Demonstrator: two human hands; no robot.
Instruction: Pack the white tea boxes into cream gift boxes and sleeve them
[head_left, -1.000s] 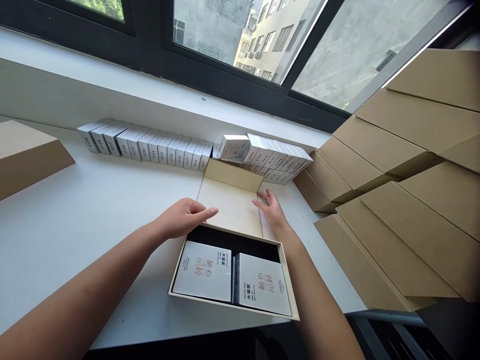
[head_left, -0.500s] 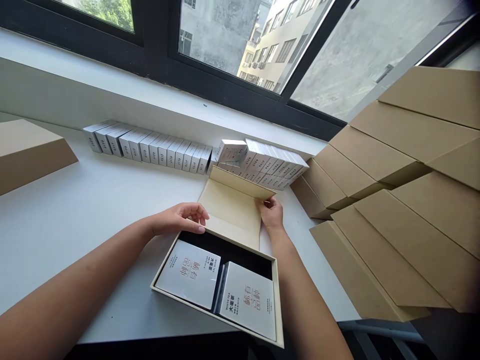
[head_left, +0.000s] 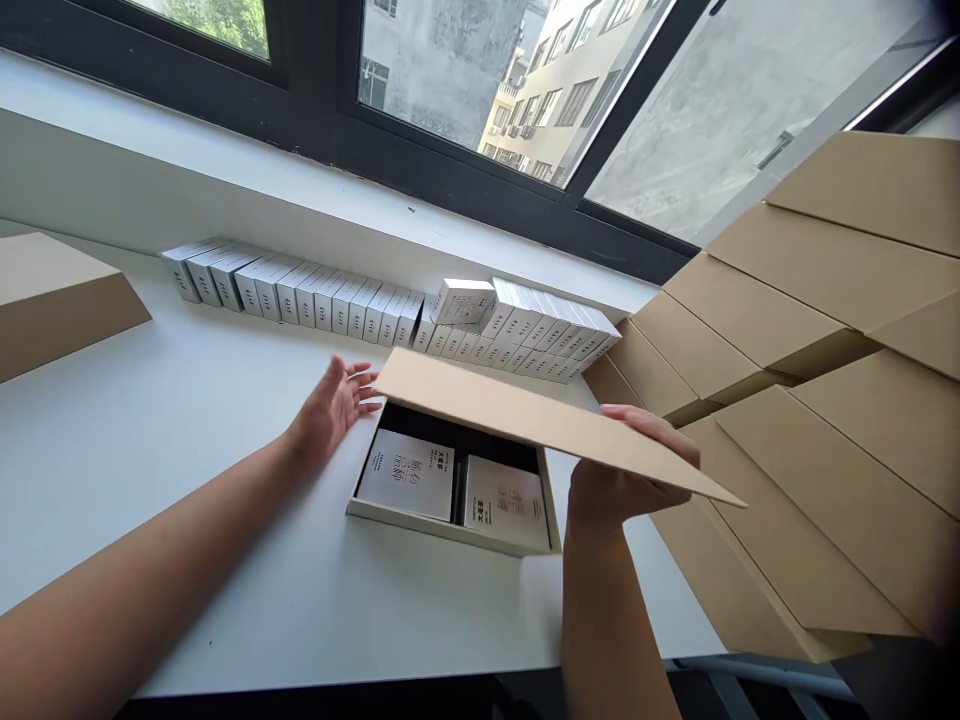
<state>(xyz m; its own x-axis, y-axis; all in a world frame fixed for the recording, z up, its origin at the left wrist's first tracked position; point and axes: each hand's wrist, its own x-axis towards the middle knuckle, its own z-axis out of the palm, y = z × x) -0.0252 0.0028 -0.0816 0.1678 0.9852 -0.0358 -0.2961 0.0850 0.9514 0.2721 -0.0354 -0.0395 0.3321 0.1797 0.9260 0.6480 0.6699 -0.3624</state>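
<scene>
A cream gift box [head_left: 442, 535] lies on the white table with its hinged lid [head_left: 510, 405] swung partly over it. Inside, on a black lining, two white tea boxes [head_left: 409, 475] sit side by side, their far parts shaded by the lid. My right hand [head_left: 619, 480] grips the lid near its right end, fingers above and the rest of the hand beneath. Beside the far left corner of the gift box is my left hand [head_left: 334, 405], open with fingers spread and holding nothing. Its fingertips are close to the lid's left end; whether they touch it I cannot tell.
Small white cartons [head_left: 322, 295] stand in a row along the windowsill wall, with a stacked group [head_left: 540, 325] at their right. Large tan boxes [head_left: 817, 480] are piled on the right. Another tan box [head_left: 67, 310] sits at the left edge.
The lid has swung up from lying open on the far side and now leans over the box. The gift box has moved away from the table's front edge. My left hand has moved left.
</scene>
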